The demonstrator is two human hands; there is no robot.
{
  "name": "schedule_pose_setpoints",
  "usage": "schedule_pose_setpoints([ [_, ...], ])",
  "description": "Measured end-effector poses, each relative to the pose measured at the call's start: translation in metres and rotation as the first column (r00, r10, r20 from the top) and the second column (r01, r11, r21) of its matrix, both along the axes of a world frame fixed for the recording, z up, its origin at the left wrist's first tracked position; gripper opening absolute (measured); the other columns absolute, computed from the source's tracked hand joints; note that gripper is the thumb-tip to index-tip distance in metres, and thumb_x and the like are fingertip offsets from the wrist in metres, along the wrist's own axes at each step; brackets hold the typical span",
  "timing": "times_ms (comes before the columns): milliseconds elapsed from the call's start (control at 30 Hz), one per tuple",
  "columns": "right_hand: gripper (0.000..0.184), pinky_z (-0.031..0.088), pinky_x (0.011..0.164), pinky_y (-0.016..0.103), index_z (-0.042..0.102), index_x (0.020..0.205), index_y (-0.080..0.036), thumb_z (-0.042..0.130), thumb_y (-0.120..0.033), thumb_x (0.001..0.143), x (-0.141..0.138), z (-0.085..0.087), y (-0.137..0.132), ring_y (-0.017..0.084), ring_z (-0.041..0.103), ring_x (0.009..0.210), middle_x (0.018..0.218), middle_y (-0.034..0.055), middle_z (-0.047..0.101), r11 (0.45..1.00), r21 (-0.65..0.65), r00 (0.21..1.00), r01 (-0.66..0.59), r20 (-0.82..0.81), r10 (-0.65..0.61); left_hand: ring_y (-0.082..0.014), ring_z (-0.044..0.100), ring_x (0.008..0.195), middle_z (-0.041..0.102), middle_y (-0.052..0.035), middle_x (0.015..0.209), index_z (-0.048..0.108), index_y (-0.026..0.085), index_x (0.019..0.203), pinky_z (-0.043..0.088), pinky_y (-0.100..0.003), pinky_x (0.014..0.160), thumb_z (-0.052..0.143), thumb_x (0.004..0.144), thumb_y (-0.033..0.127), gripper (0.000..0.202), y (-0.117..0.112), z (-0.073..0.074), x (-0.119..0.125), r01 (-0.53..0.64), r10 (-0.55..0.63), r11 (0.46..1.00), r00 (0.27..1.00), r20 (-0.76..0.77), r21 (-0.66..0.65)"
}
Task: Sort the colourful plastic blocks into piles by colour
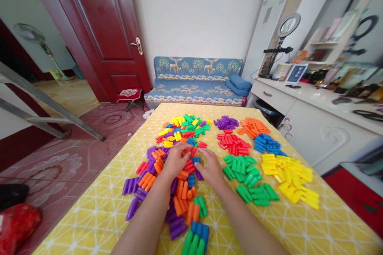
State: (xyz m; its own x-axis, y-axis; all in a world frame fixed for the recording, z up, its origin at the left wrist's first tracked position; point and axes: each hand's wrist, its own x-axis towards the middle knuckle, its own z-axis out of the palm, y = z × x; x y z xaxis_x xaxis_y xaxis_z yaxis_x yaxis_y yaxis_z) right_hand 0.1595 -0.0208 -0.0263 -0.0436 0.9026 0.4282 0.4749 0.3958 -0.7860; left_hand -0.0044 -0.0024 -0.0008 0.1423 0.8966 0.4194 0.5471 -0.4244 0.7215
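Small ribbed plastic pieces, shaped like joined tubes, lie in a mixed heap under and around both hands. My left hand [177, 160] reaches into this heap with its fingers bent round a red plastic piece [193, 151], partly hidden by them. Across from it, my right hand [211, 166] has its thumb apart from its fingers, beside a blue piece [196, 160]; no piece shows in its grip. Orange pieces [181, 188] and purple pieces [176, 223] spread between my forearms. A green piece [194, 244] lies close to me.
Sorted by colour on the right are green [239, 164], red [233, 144], purple [226, 122], orange [254, 126], blue [266, 143] and yellow piles [289, 173]. A mixed pile [179, 129] lies farther back on the yellow tablecloth [98, 203]. Beyond stand a sofa [197, 85] and dresser [317, 119].
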Motion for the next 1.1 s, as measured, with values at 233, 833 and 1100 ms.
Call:
schedule_pose_setpoints([
  [233,0.067,0.036,0.104,0.046,0.058,0.123,-0.02,0.051,-0.008,0.057,-0.003,-0.01,-0.009,0.027,0.05,0.119,0.126,0.0092,0.058,1.0,0.009,0.992,0.007,0.128,-0.008,-0.0228,0.057,0.116,0.064,-0.0054,0.124,0.062,0.023,0.122,0.042,-0.037,0.103,0.054,0.068,0.006,0.057,0.0,-0.006,-0.002,0.083,-0.101,0.991,0.979,-0.177,-0.107],
  [833,0.062,0.044,0.098,0.038,0.061,0.116,-0.025,0.047,-0.005,0.058,-0.005,-0.005,-0.009,0.02,0.056,0.11,0.116,0.0031,0.062,0.981,-0.02,0.975,-0.193,-0.12,0.189,-0.0199,0.068,0.091,0.074,-0.0049,0.101,0.068,0.022,0.113,0.053,-0.031,0.084,0.057,0.07,0.007,0.047,0.004,-0.011,-0.002,0.061,-0.07,0.988,0.996,-0.055,-0.138],
  [1100,0.042,0.05,0.079,0.03,0.066,0.098,-0.021,0.047,-0.007,0.063,-0.001,0.009,-0.014,0.017,0.061,0.087,0.093,0.0018,0.067,0.984,-0.043,0.953,-0.174,-0.258,0.157,-0.0197,0.068,0.087,0.074,-0.0056,0.096,0.072,0.017,0.099,0.053,-0.031,0.081,0.055,0.072,0.011,0.033,-0.005,0.006,0.005,0.02,-0.016,0.993,0.999,0.036,-0.116],
])
